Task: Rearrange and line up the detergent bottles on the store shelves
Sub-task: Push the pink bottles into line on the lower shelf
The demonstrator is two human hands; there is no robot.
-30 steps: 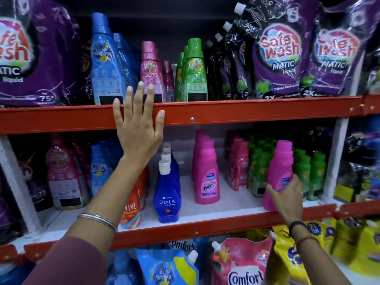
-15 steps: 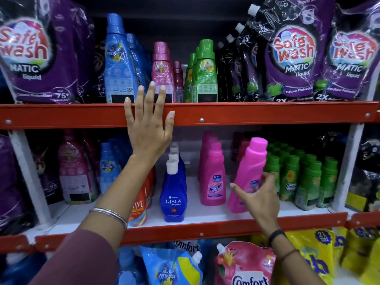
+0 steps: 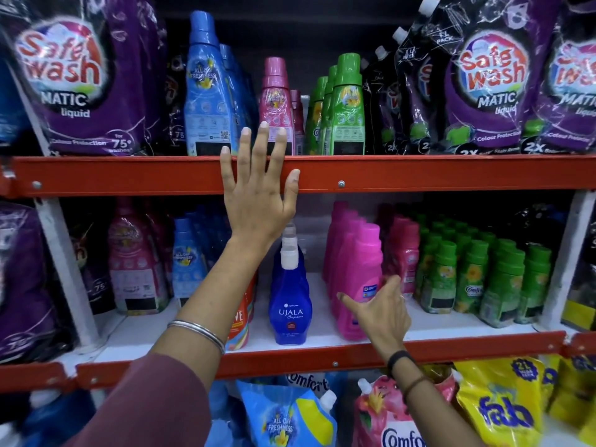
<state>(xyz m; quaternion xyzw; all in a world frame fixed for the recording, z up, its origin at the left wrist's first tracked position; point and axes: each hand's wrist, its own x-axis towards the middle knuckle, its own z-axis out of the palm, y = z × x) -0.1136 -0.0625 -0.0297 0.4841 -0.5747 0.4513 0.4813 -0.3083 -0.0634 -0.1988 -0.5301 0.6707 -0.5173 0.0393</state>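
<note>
My right hand (image 3: 379, 312) is wrapped around the lower part of a pink detergent bottle (image 3: 361, 262), thumb on its left, fingers on its right. The bottle stands upright on the middle shelf (image 3: 451, 324), at the front of a row of matching pink bottles. A blue Ujala bottle (image 3: 290, 304) stands just to its left. On its right are smaller pink bottles (image 3: 403, 253) and rows of green bottles (image 3: 496, 285). My left hand (image 3: 258, 195) lies flat, fingers spread, on the upper shelf's orange rail (image 3: 419, 172).
The upper shelf holds tall blue (image 3: 206, 91), pink (image 3: 277, 98) and green bottles (image 3: 346, 108) between purple Safe Wash pouches (image 3: 80, 79). Blue bottles (image 3: 187, 262) and pouches fill the middle shelf's left. Comfort and yellow Fab pouches (image 3: 503, 411) sit below.
My right hand has carried the pink bottle leftward from beside the green bottles and stood it upright at the front of the pink row. My left hand has stayed on the rail.
</note>
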